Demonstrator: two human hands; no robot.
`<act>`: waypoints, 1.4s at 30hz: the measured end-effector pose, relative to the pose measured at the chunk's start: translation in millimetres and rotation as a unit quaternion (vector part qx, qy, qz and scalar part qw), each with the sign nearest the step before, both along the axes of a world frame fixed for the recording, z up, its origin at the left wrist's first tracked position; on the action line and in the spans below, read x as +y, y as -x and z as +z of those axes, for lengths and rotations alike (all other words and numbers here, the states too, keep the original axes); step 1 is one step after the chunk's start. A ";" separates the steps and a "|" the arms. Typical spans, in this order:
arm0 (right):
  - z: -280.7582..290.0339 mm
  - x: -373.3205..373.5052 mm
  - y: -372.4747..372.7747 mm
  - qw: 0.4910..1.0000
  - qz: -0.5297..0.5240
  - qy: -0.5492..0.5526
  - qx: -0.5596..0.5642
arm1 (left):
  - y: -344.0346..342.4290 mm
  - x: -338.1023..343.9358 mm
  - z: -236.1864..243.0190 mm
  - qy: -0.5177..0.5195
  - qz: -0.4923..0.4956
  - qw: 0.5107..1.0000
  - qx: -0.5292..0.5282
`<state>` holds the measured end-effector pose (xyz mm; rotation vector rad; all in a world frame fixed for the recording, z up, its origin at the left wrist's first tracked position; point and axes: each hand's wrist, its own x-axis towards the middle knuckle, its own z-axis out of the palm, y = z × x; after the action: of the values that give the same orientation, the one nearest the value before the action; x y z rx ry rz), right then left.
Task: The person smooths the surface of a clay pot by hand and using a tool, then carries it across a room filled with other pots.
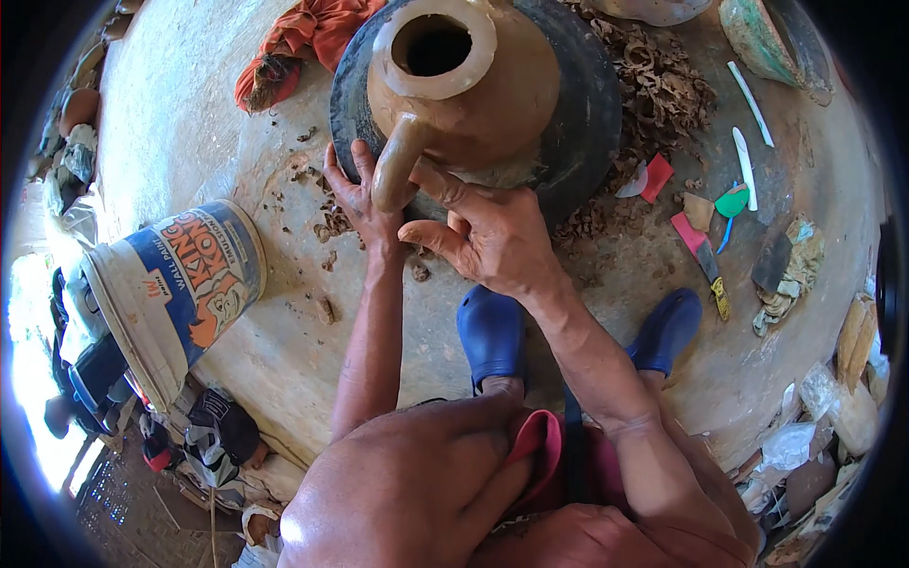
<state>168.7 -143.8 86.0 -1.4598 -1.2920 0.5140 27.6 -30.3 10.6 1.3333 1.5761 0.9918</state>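
Note:
A brown clay jug with a wide round mouth stands upright on a dark round turntable. Its thick, wet-looking handle curves down on the side nearest me. My left hand is beside the handle, two fingers stretched up and apart along the turntable's edge; the rest of it is partly hidden behind the handle. From the other side, my right hand has its index finger against the inner side of the handle. Its thumb sticks out to the left, away from the clay, and the other fingers are bent.
Left of me, a white paint bucket is tipped toward the rim of the view. Clay shavings are heaped right of the turntable. Further right lie a yellow-handled knife, white strips and coloured scraps. An orange cloth lies far left.

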 end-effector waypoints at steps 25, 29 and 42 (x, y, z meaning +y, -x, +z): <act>57.9 20.2 -26.9 0.967 -0.239 0.040 -0.084 | 9.0 -24.2 -23.4 -0.054 -0.057 0.991 0.113; 58.9 17.8 -27.1 0.973 -0.221 0.031 -0.062 | 7.0 -25.4 -22.3 -0.062 -0.039 0.992 0.100; 20.5 14.8 -26.1 0.971 -0.212 -0.084 -0.065 | 4.2 -24.7 -15.3 -0.055 -0.017 0.997 0.049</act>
<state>194.8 -129.0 106.6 -1.5861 -1.0501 0.0259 23.4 -55.0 -4.7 1.4991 1.5856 1.0187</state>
